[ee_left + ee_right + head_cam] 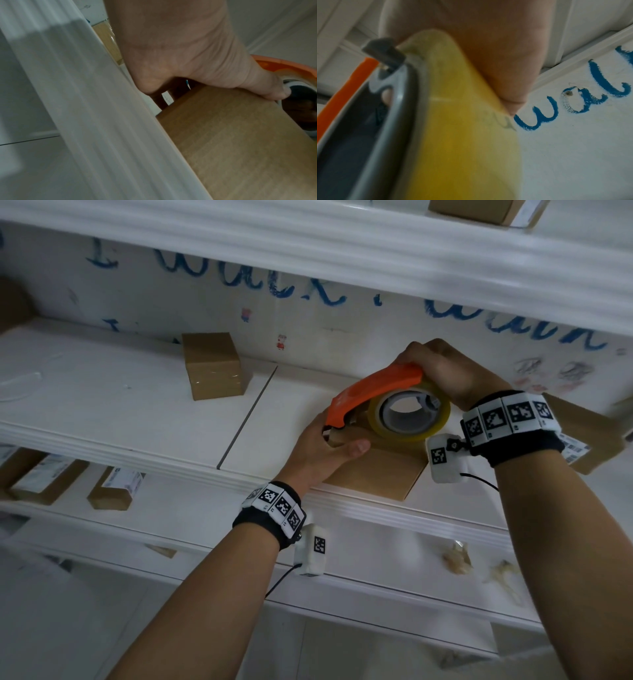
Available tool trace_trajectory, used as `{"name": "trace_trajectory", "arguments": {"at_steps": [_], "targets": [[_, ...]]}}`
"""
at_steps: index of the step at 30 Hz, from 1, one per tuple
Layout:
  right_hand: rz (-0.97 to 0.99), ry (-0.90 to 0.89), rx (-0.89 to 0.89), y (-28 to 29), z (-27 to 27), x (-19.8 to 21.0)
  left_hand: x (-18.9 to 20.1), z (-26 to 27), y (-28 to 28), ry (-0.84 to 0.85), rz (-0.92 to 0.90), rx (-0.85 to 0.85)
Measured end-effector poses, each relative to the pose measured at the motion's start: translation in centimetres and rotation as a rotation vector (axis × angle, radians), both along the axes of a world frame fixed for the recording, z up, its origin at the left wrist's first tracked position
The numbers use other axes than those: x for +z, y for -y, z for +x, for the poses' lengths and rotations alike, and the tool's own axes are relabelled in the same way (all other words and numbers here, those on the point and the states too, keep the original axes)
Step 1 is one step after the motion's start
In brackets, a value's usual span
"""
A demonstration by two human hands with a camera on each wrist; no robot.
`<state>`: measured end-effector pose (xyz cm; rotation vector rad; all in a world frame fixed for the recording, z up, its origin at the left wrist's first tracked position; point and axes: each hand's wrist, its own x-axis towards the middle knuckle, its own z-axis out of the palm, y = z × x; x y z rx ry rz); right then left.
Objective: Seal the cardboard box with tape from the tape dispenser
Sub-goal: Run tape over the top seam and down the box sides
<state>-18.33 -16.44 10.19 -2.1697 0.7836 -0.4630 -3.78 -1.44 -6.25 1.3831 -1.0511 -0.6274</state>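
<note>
A brown cardboard box [380, 470] [240, 142] stands at the front edge of the white shelf [144, 405]. My left hand [329, 446] [180, 54] grips its left top corner, thumb along the near side. On top of the box sits the orange tape dispenser [373, 392] [281, 65] with a yellowish tape roll [407, 416] [453, 121]. My right hand [442, 371] [479, 47] holds the dispenser's rear end and the roll. The dispenser's front tip is down at the box's left end, by my left fingers.
A second taped box [214, 366] stands further back on the same shelf. The back wall [308, 313] carries blue writing. Another shelf [342, 244] hangs close above. Labelled parcels [116, 484] lie on the lower shelf, and one [582, 436] is at the right.
</note>
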Motion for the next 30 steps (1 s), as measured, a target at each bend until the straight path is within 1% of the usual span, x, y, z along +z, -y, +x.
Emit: {"name": "trace_trajectory", "arguments": {"at_steps": [4,7,13,18,21,23,27,30], "targets": [[0.035,-0.024,-0.085,0.5,0.0,-0.2,0.1,0.0,-0.1,0.010,0.018,-0.007],[0.024,-0.038,-0.097,0.5,0.1,-0.2,0.1,0.1,-0.1,0.026,0.016,-0.011],[0.038,-0.019,-0.180,0.6,-1.6,0.0,0.7,-0.1,-0.4,0.049,-0.008,-0.016],[0.045,0.057,-0.123,-0.3,-2.3,0.0,0.7,-0.3,-0.2,0.067,-0.017,-0.029],[0.040,0.044,-0.123,-0.2,-2.1,-0.2,1.0,0.1,-0.4,0.086,0.009,-0.044],[0.043,0.034,-0.157,0.0,-2.1,-0.3,1.5,0.3,-0.5,0.097,0.024,-0.069],[0.045,0.027,-0.176,-0.1,-2.0,-0.2,2.3,0.7,-0.1,0.080,0.075,-0.109],[0.031,0.000,-0.180,-0.5,-1.7,0.2,2.6,0.5,0.0,0.068,0.050,-0.097]]}}
